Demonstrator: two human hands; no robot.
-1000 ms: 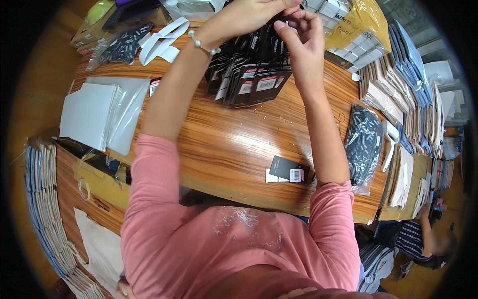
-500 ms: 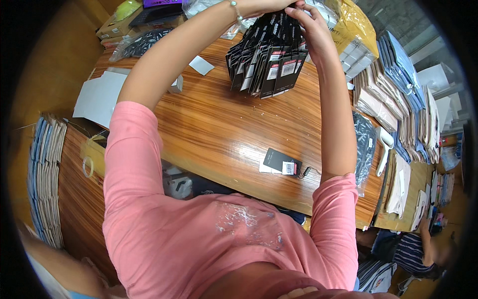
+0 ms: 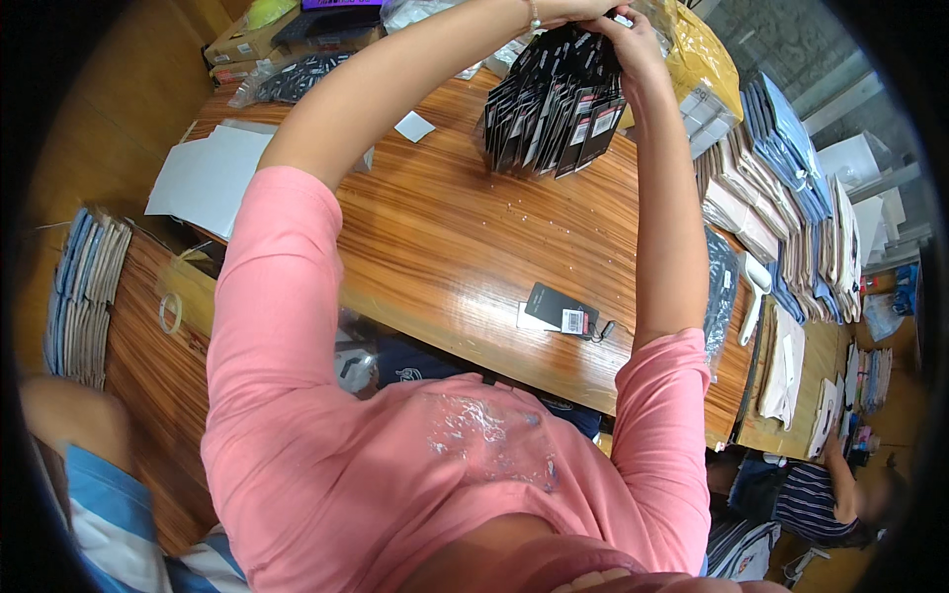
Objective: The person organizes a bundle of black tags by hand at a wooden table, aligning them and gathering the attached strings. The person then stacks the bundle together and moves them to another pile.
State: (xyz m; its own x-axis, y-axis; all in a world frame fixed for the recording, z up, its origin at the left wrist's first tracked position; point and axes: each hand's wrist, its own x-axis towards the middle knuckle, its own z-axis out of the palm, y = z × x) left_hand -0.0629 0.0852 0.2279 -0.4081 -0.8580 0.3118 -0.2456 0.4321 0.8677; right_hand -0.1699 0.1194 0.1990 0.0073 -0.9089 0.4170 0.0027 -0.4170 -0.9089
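At the far side of the table, a thick bunch of black hang tags (image 3: 554, 109) with white barcode labels dangles by its black strings. My right hand (image 3: 638, 47) closes its thumb and fingers on the top of the strings. My left hand (image 3: 578, 8), a beaded bracelet at its wrist, meets it there, also closed on the strings; the upper frame edge cuts part of it off. One loose black hang tag (image 3: 563, 304) lies on the near part of the table, with a white piece beneath it and its cord to the right.
Folded garments (image 3: 781, 158) are stacked at the right, near a white handled tool (image 3: 756, 292) and a yellow plastic package (image 3: 702, 59). White sheets (image 3: 203, 178) lie left on the wooden table (image 3: 445, 237). Another person's arm (image 3: 74, 420) is at lower left; a person in stripes (image 3: 816, 499) sits lower right.
My hands and the bunch of hang tags have shifted slightly right and up in view. The bunch has swung and turned a little. The person at lower left has moved.
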